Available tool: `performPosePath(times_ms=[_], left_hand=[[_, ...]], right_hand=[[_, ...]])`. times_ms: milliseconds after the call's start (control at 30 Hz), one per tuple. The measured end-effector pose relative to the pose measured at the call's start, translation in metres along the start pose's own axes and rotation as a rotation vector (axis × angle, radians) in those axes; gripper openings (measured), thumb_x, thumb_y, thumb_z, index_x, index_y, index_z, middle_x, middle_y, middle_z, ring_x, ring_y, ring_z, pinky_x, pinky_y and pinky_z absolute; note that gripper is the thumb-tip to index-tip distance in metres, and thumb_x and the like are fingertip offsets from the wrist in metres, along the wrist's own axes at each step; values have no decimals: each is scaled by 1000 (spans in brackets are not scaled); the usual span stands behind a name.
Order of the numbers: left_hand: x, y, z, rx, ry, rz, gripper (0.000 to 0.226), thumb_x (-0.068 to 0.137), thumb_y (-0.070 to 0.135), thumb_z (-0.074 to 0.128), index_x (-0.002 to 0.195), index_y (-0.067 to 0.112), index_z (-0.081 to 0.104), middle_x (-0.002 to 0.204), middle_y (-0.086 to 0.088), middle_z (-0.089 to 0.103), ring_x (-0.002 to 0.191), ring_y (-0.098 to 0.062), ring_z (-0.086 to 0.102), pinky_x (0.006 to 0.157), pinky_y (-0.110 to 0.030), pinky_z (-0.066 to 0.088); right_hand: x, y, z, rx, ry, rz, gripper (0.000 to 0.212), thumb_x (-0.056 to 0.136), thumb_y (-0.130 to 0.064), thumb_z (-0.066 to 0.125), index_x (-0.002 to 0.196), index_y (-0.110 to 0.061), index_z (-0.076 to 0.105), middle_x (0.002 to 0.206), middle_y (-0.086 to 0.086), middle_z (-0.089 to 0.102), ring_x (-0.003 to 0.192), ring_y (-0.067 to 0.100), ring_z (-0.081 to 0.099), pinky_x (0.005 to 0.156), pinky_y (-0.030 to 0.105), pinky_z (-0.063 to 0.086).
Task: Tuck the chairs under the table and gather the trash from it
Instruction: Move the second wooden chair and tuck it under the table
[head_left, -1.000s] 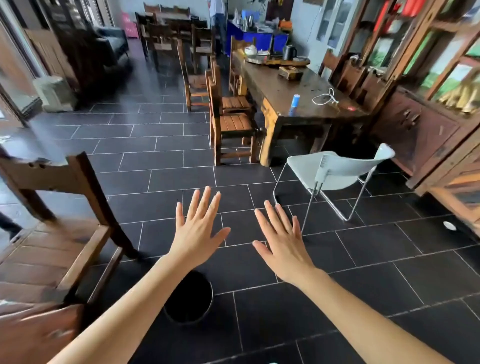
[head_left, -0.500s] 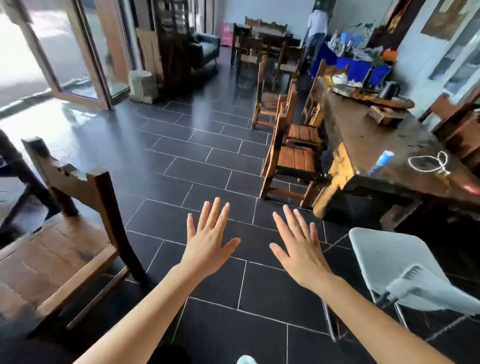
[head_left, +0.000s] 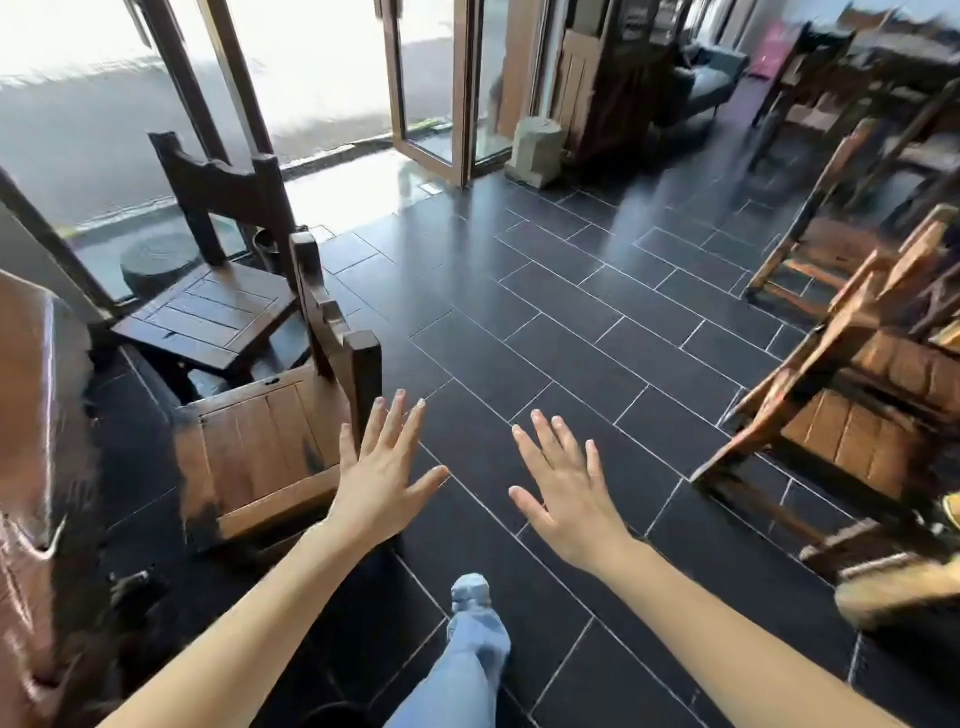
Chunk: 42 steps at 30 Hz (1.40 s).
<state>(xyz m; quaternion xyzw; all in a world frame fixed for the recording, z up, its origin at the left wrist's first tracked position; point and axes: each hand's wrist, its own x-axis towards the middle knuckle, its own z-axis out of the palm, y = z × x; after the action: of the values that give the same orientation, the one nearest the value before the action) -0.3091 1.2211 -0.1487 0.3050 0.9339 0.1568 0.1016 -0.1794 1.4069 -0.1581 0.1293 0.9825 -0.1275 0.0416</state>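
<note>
Since 0.5 s ago, view swung left: the long table and white chair have left the frame, and the glass doors (head_left: 431, 88) now sit top centre. Both hands remain raised over the dark tiled floor (head_left: 571, 322).

Left hand (head_left: 382, 478): fingers straight and spread, holding nothing. Its little finger overlaps the back post of the near chair (head_left: 270, 447); contact cannot be told.

Right hand (head_left: 566, 493): fingers spread apart, empty, well clear of any furniture.

Near chair stands left of centre, its seat facing a glossy brown wooden slab (head_left: 31, 415) at the left edge. A darker chair (head_left: 208, 296) stands just behind it, by the glass. More wooden chairs (head_left: 857, 415), blurred, line the right edge. A leg in jeans (head_left: 470, 639) shows bottom centre.
</note>
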Motion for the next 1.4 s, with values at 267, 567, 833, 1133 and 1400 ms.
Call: performPosePath(times_ms=[267,567,833,1133,1400], left_hand=[[182,-15,-14,-14,23,-17,78,92,56,38,149,34,-11,157,8,-22,140,-10,-28,115,-48,-15],[332,-42,-52,-12,54,-70,78,92,54,41,149,33,-9,157,9,-20,144,-13,-22,116,-48,-12],[419,-106,-57,-82,112,-423,79,92,52,43,150,29,-6,158,6,-18,146,-16,-18,116,-50,-7],[534,-131,-82,-103,185,-793,77,94,52,35,149,27,-12,158,3,-22,145,-18,-21,116,-53,-8],[484,-171,-81,-200,281,-1246,76,94,54,35,150,27,-7,159,2,-18,146,-19,-18,115,-53,-8]], right_hand=[[186,33,-29,-66,-35,-97,80,77,-60,-4,151,-30,-8,155,-7,-29,144,15,-25,118,50,-8],[354,54,-55,-98,-35,-204,78,79,-60,-2,151,-31,-5,158,-6,-24,145,16,-23,117,50,-7],[534,40,-59,-90,-115,-492,80,77,-61,1,151,-32,1,158,-8,-19,146,15,-18,116,47,-8],[715,-18,-62,-116,-273,-909,71,86,-61,6,151,-34,-1,158,-7,-20,144,14,-24,115,44,-11],[767,-115,-32,-110,-433,-1201,60,98,-44,37,150,-35,9,161,-6,-9,147,20,-14,118,55,3]])
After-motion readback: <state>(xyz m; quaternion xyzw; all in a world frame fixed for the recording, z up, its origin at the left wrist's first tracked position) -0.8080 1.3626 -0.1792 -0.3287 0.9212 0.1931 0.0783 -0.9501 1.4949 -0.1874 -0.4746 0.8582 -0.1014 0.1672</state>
